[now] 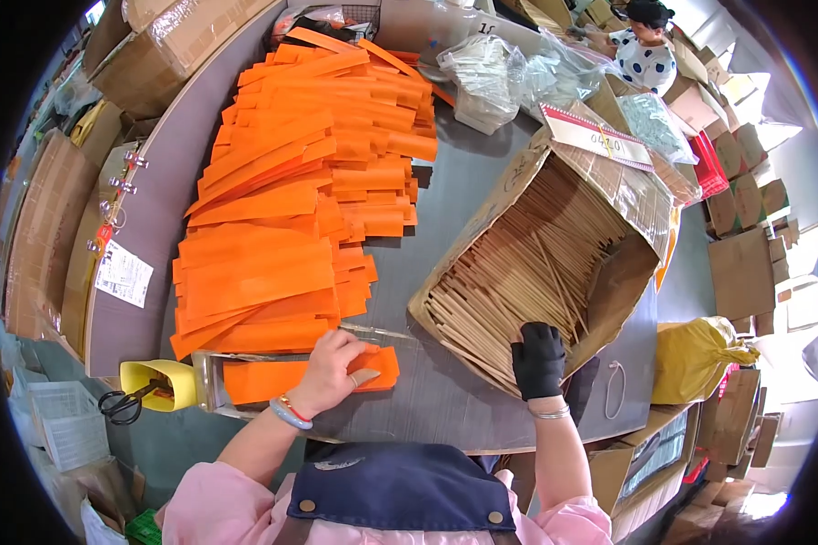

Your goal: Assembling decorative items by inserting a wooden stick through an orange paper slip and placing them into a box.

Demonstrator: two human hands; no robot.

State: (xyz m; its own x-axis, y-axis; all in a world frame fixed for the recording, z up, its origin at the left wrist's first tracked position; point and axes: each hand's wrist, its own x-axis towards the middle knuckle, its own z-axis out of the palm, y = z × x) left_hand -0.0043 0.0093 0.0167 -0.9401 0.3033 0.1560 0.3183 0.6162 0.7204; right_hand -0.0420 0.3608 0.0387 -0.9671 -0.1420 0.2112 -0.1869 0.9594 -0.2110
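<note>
At the table's front edge my left hand (327,371), bare with a bracelet at the wrist, lies over a small stack of orange strips (262,380). Its fingers are bent and pinch an orange strip from the top. My right hand (538,361), in a black fingerless glove, is at the near edge of a cardboard box (629,213) tipped on its side. Thin wooden sticks (509,291) fill that box. The right fingers are curled against the sticks; what they grip, if anything, is hidden. Beyond my left hand rises a large heap of orange strips (264,272).
A yellow holder (177,383) with black-handled scissors (123,406) hangs at the table's left edge. Clear plastic bags (486,82) lie at the back. On the right sits a yellow sack (695,359). Another person (643,54) works at the far right among cartons.
</note>
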